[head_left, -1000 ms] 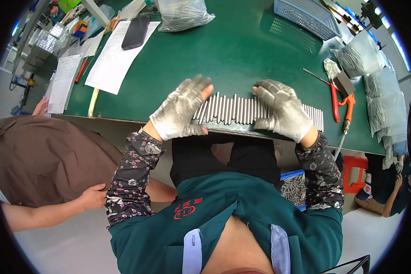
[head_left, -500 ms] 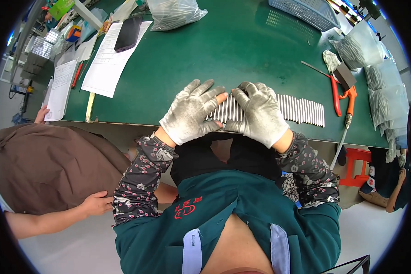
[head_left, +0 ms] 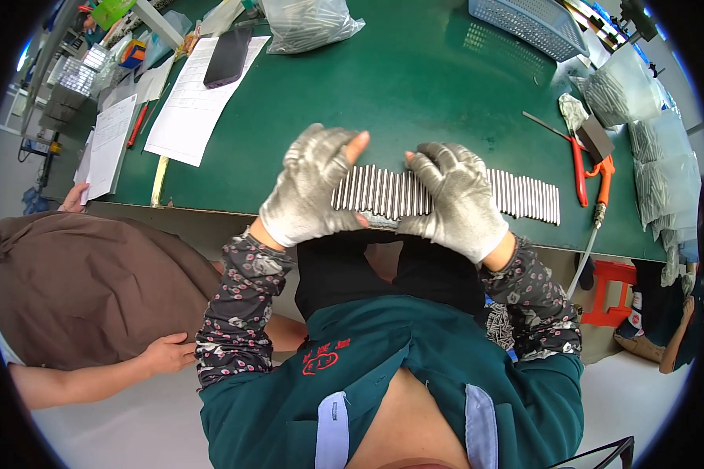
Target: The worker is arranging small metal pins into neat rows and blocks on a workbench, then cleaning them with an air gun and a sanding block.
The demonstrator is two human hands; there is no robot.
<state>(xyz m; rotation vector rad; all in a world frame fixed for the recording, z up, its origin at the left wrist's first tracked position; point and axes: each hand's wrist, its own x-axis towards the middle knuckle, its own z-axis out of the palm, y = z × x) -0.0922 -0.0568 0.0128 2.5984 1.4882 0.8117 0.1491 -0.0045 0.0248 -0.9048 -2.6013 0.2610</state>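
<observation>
A row of slim metal pins (head_left: 379, 192) lies side by side along the table's front edge, reaching out to the right past my right hand. My left hand (head_left: 309, 184), in a greyed white glove with bare fingertips on the thumb and a finger, is at the row's left end, thumb and fingers apart. Across the middle of the row rests my right hand (head_left: 457, 195), gloved the same way. Its fingers are spread over the pins and its thumb lies by the table edge, hiding the pins beneath.
Red-handled pliers (head_left: 579, 172), an orange air gun (head_left: 604, 176) and a dark block (head_left: 593, 134) lie right. Bagged pins (head_left: 313, 23), a blue basket (head_left: 528, 27), a phone (head_left: 228, 59) and papers (head_left: 199, 102) sit farther back. A person in brown (head_left: 94, 289) sits at left.
My left hand has shifted left, off the pins, and its fingers have lifted. My right hand has moved slightly right, uncovering more pins between the hands.
</observation>
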